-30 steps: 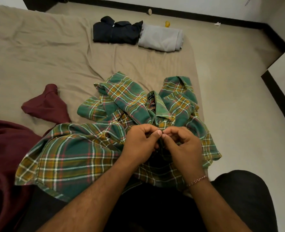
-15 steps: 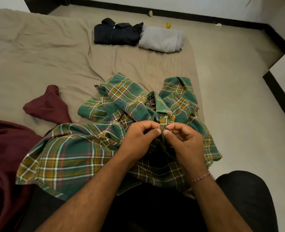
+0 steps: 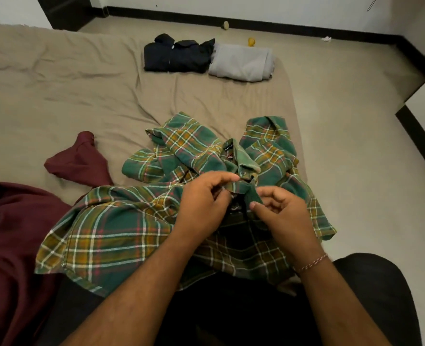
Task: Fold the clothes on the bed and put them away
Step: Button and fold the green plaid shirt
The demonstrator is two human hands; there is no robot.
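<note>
Rumpled tan bed [image 3: 56, 91] underneath everything. Spread crumpled across its near edge and over the lap: green plaid shirt [image 3: 111, 236], unfolded, sleeves bunched behind the collar [image 3: 246, 164], neck label showing. Heaped at the left, touching the shirt's hem: maroon garment [image 3: 14, 236]. Far side of the bed, side by side and touching: folded dark garment [image 3: 179, 56], folded grey garment [image 3: 241, 62]. On the floor beyond: small yellow object [image 3: 251, 41]. Just below the collar: left hand [image 3: 201, 203], fingers curled, pinching the front edge; right hand [image 3: 283, 216], thumb and forefinger pinching the facing edge, other fingers loosely curled.
</note>
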